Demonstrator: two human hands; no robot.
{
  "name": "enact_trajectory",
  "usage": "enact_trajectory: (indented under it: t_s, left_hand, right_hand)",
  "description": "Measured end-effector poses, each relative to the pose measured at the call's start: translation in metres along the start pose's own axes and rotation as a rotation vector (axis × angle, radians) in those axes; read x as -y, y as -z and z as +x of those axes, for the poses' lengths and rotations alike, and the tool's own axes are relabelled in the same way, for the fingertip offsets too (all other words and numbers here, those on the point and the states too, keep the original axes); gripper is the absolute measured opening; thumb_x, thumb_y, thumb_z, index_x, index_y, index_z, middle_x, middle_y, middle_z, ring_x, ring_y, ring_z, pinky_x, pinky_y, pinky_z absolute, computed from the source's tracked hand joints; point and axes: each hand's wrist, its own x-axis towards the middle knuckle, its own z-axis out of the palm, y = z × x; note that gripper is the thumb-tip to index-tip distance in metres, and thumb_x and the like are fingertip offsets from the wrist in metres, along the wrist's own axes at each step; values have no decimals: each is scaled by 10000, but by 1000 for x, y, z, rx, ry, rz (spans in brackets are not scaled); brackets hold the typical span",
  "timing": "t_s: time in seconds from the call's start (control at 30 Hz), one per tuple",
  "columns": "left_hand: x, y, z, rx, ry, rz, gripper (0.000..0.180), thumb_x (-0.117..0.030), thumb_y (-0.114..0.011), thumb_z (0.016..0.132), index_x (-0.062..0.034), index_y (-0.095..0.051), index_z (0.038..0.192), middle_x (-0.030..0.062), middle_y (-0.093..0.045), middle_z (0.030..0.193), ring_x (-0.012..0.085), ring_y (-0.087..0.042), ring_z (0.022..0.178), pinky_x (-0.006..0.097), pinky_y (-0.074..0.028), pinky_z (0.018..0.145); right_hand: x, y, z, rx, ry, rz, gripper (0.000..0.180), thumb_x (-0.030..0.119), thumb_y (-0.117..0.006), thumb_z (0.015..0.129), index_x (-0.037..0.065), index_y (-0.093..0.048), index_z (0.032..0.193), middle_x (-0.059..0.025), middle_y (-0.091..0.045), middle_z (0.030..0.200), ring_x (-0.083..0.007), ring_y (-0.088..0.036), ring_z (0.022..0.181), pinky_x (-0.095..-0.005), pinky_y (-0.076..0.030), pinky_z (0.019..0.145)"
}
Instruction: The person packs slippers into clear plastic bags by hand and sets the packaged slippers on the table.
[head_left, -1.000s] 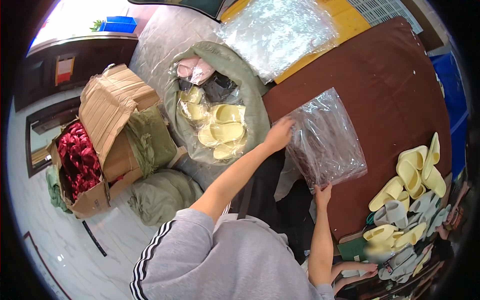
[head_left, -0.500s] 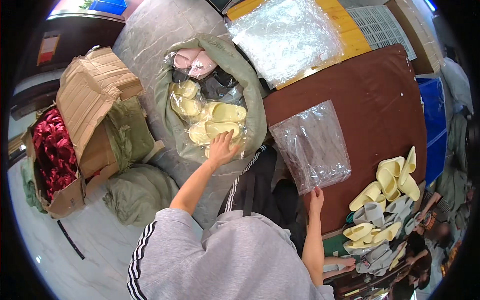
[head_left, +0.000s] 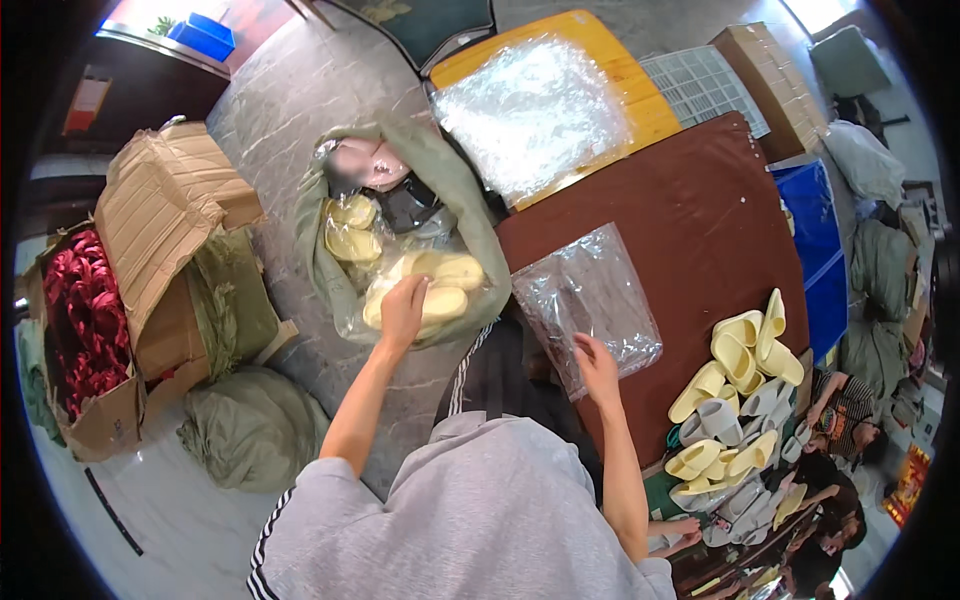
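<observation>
My left hand (head_left: pixel 403 308) reaches into an open green sack (head_left: pixel 470 215) on the floor and closes on a pale yellow slipper (head_left: pixel 432 302) among several more. My right hand (head_left: pixel 597 368) rests on the near edge of a clear plastic bag (head_left: pixel 590 295) lying flat on the dark brown table (head_left: pixel 690 220). The bag looks empty.
A pile of yellow and grey slippers (head_left: pixel 740 400) lies at the table's right end. A stack of clear bags (head_left: pixel 530 110) sits on a yellow board. An open cardboard box (head_left: pixel 150 270) with red items stands left, a green bundle (head_left: pixel 250 430) below it. Another person (head_left: pixel 840 400) sits at right.
My left hand left the clear bag, swung left into the green sack and went down onto the yellow slippers. My right hand stayed on the bag's edge.
</observation>
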Motion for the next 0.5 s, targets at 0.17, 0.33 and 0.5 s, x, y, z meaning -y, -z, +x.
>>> enact_trajectory:
  t_s: [0.17, 0.33, 0.5]
  left_hand:
    - [-118, 41, -3, 133, -90, -104, 136, -73, -586, 865, 5, -664, 944, 155, -659, 855, 285, -629, 741, 343, -476, 662]
    - [-199, 19, -8, 157, -217, -264, 139, -92, -586, 876, 3, -665, 940, 152, -631, 745, 218, -586, 621, 313, -444, 577]
    - [-249, -19, -7, 152, -140, -433, 170, -120, -552, 908, 19, -651, 922, 118, -538, 610, 115, -463, 538, 290, -386, 511]
  right_hand:
    - [164, -6, -3, 198, 422, 6, 244, 54, -539, 880, 23, -608, 1112, -133, -627, 1058, -252, -618, 976, -318, -472, 851]
    - [183, 18, -21, 143, 615, -259, 273, 50, -518, 876, 15, -577, 1139, -143, -637, 976, -286, -620, 927, -345, -480, 819]
    - [164, 71, -78, 257, 404, -35, 266, 117, -470, 903, 14, -587, 1118, -128, -648, 1011, -268, -631, 899, -347, -488, 812]
